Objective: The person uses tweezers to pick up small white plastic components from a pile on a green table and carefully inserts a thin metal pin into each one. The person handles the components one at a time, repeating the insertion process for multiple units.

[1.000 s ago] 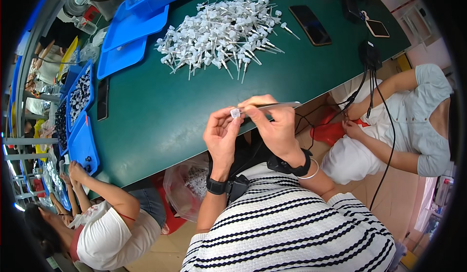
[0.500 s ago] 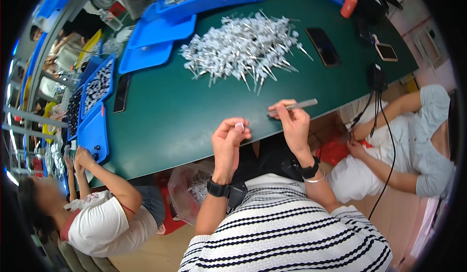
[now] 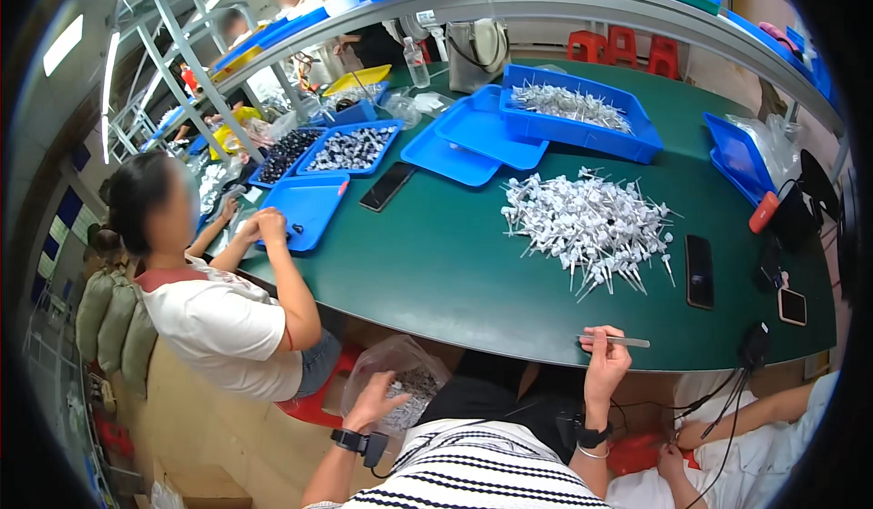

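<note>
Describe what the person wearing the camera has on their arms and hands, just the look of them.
Both forearms are bare, with no gloves on either hand. The left hand has a black band with a boxy black device strapped at the wrist. The right hand has a similar black band and device, plus a thin pale bangle just below it. A black-and-white striped top covers the torso.

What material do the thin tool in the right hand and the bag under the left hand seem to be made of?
The tweezers in the right hand look like bare metal: thin, flat, silvery grey, with a dull shine. The bag that the left hand reaches into looks like thin clear plastic film: it is see-through, wrinkled and glossy.
</note>
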`<state>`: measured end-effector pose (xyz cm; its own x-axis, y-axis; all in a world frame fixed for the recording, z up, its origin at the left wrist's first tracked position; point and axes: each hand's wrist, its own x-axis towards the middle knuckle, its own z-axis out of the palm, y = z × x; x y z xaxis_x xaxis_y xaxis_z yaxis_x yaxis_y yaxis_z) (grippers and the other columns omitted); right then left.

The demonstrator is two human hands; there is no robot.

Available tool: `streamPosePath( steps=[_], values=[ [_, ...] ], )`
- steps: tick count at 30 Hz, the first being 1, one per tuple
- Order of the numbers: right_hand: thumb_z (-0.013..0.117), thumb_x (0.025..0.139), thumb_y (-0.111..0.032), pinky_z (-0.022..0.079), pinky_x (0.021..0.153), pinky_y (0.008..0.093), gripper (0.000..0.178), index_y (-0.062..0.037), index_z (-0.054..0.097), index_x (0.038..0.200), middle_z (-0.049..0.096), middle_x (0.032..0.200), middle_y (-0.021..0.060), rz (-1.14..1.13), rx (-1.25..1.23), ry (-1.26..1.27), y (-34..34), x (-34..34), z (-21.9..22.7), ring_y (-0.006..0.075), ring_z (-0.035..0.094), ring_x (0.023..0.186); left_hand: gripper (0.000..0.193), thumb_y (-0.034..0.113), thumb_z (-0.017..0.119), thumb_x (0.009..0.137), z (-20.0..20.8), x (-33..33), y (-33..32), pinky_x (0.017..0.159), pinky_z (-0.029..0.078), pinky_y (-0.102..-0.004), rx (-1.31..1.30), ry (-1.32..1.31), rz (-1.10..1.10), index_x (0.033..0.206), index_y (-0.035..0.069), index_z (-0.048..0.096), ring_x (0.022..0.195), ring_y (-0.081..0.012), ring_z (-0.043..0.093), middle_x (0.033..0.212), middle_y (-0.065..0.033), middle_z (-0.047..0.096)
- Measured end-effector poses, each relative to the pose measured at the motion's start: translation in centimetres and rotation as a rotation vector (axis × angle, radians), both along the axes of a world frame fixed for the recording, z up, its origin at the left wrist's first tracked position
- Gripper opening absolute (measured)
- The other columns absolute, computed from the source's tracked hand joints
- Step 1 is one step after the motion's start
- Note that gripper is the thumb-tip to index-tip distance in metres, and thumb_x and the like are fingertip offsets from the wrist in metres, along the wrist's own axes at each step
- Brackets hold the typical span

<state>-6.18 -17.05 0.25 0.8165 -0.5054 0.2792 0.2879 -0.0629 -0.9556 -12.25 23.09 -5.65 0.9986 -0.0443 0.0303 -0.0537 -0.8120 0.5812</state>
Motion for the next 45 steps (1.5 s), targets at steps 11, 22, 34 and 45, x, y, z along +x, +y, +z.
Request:
streamPosePath(
  steps=[11,22,34,45],
  values=[
    [0.059,0.097,-0.015,0.054,0.066,0.026,0.019,0.0041,0.06,0.094,0.068,0.085,0.0096,0.023,0.032,-0.014,-0.4,-0.4,0.2,0.0138,0.066,0.07,0.018,0.016,0.064,0.088,10.6,19.3,-28.3,0.061,0.051,-0.0352,-0.318,-0.265,-0.524,0.092,-0.001,0.066,0.064,-0.0229,0.065,0.073,-0.0142,0.066],
    [0.061,0.095,-0.013,0.054,0.065,0.0259,0.021,0.0067,0.063,0.089,0.067,0.083,0.0095,0.076,0.081,-0.064,-1.2,-0.9,-0.3,0.0164,0.069,0.072,0.029,0.028,0.073,0.081,8.7,23.3,-30.9,0.055,0.047,-0.0397,-0.047,-0.289,-0.259,0.074,0.003,0.058,0.057,-0.0286,0.061,0.062,-0.0118,0.062],
    [0.063,0.093,-0.009,0.053,0.061,0.0252,0.017,0.007,0.065,0.088,0.067,0.082,0.011,0.128,0.035,-0.077,-1.8,-1.3,-0.3,0.0177,0.068,0.068,0.021,0.021,0.075,0.079,8.2,21.5,-30.1,0.053,0.045,-0.0344,-0.117,-0.281,-0.235,0.078,0.004,0.062,0.054,-0.0204,0.059,0.062,-0.0076,0.061],
    [0.062,0.093,-0.009,0.051,0.058,0.0272,0.015,0.0035,0.066,0.086,0.068,0.078,0.0084,0.081,-0.136,-0.126,-2.2,-0.7,-0.8,0.0173,0.067,0.065,0.016,0.015,0.075,0.082,7.1,21.1,-28.6,0.053,0.044,-0.0269,-0.269,-0.245,-0.176,0.079,0.002,0.066,0.058,-0.0088,0.054,0.066,-0.0027,0.063]
  ],
)
